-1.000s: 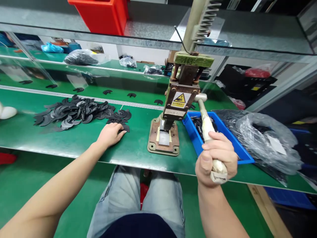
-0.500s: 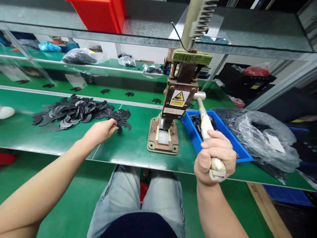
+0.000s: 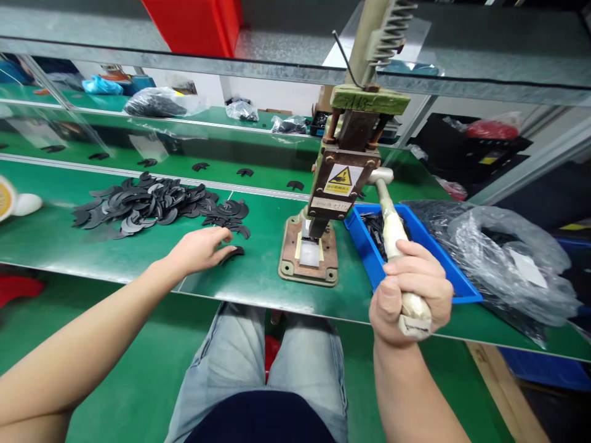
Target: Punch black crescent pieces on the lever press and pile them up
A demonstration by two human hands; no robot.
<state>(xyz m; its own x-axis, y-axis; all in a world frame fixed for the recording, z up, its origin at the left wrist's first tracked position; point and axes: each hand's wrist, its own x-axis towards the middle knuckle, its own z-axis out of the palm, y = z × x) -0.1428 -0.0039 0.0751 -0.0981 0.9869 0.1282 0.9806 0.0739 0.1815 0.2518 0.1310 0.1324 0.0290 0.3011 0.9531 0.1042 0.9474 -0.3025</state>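
My left hand [image 3: 205, 249] is beside a pile of thin black crescent-shaped pieces [image 3: 148, 203]. Its thumb and fingers are curled at one curved black piece [image 3: 234, 253], which sticks out past the thumb tip, just above the table. My right hand [image 3: 409, 295] is wrapped round the pale, tape-covered lever handle [image 3: 393, 234] of a hand press. This press [image 3: 341, 160] has a warning label on its front, a coil spring above and a rusty base plate [image 3: 287, 249]. A whitish block [image 3: 309, 253] sits on the base under the ram.
Right of the press stands a blue bin [image 3: 369, 261] of black parts, with a clear plastic bag [image 3: 508, 246] beside it. Behind the table, spaced black pieces [image 3: 244, 172] lie on a green strip. A metal shelf holding a red bin [image 3: 198, 27] spans overhead.
My left hand has moved slightly right and down from the pile's edge, and the black piece has turned at its fingertips. My right hand keeps hold of the lever. The view has shifted slightly.
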